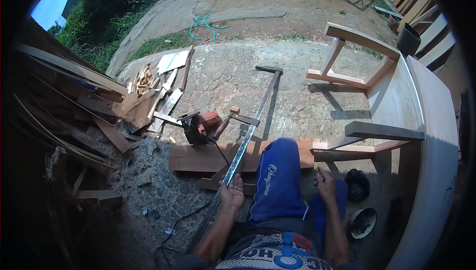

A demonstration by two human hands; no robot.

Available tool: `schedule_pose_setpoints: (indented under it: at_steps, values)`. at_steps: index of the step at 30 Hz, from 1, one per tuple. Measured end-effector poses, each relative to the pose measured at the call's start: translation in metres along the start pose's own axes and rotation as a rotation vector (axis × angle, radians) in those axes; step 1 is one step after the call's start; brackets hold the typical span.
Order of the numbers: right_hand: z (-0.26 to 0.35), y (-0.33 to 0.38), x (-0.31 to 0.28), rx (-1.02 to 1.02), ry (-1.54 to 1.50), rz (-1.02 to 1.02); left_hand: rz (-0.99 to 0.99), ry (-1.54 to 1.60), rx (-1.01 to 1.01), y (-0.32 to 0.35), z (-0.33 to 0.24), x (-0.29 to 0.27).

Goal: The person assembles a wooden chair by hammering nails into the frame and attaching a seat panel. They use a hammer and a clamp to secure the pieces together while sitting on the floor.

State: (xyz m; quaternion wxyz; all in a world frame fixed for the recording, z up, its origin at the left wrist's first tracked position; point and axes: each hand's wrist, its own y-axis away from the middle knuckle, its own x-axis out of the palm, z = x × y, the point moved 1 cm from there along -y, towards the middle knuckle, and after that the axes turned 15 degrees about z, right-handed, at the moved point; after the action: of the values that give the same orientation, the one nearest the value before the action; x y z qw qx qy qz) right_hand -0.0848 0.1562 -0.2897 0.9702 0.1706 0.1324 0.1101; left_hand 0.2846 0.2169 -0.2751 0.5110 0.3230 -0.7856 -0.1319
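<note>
A long steel bar clamp [243, 147] slants away from me, from beside my left forearm out over the concrete. Its fixed jaw is at the far end, and the sliding jaw with a wooden handle [221, 127] sits midway. My left hand [232, 196] is around the bar near its close end, palm turned up and fingers loosely curled. By my bent right leg, my right hand [325, 186] is closed, its fingertips pinched together; what they hold, if anything, is too small to tell. A reddish plank [191, 158] lies under the clamp, partly hidden by my left leg.
A red power tool [207, 121] with a dark cord stands by the plank. At right, a wooden furniture frame [391, 99] lies on its side, legs toward me. Two round bowls [363, 222] sit beside my right leg. Scrap wood [171, 61] and shavings cover the left; a green hose [203, 24] lies farther out.
</note>
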Motion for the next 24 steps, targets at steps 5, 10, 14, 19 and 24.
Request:
schedule_pose_setpoints:
  at_steps: [5,10,14,19,24]
  values:
    - [-0.012,0.020,-0.010,0.034,0.030,-0.058,0.086,0.199,-0.226,-0.051,0.043,-0.046]
    - [-0.031,0.037,-0.062,0.076,-0.029,-0.214,0.227,0.211,-0.511,-0.077,0.050,-0.106]
    - [-0.017,0.053,-0.117,0.118,-0.264,-0.368,-0.159,0.103,-0.340,-0.082,0.059,-0.097]
    - [0.029,0.044,-0.205,-0.018,-0.581,-0.557,-0.071,-0.367,-0.262,-0.086,0.058,-0.079]
    - [0.011,0.018,-0.290,-0.071,-0.565,-0.950,0.251,-0.903,-0.607,-0.080,0.064,0.015]
